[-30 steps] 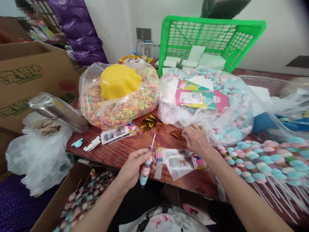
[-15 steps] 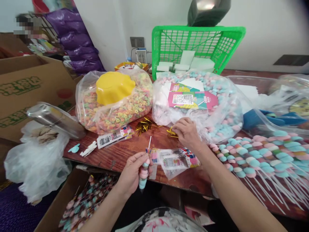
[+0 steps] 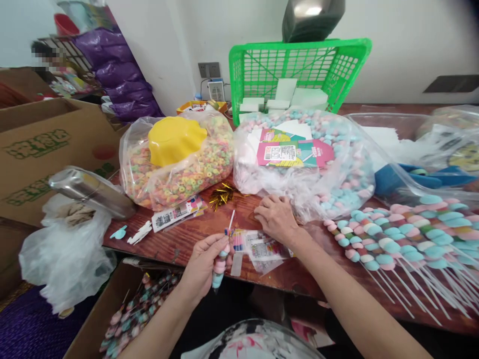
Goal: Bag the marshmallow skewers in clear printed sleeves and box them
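Observation:
My left hand (image 3: pixel 205 262) is closed around a marshmallow skewer (image 3: pixel 219 267) of pink and blue pieces. Its white stick points up and away, and a dark tip shows at the lower end. My right hand (image 3: pixel 277 217) is down on the table, its fingers bent and pressed to the wood, just in front of the big marshmallow bag (image 3: pixel 344 169). What lies under those fingertips is hidden. Printed clear plastic wrappers (image 3: pixel 264 249) lie between my hands, partly beneath my right wrist. Gold twist ties (image 3: pixel 221 196) sit in a small bunch beyond my left hand.
Many marshmallow skewers (image 3: pixel 396 234) are piled at the right. A bag of ring-shaped cereal (image 3: pixel 175 182), a steel flask (image 3: pixel 92 192) and a green basket (image 3: pixel 299 47) stand behind. An open carton (image 3: pixel 90 319) below the table edge holds more skewers.
My right hand has come down and slightly left, covering the spot where it was pinching gold twist ties. The left hand keeps its hold on the skewer. The view has shifted a little.

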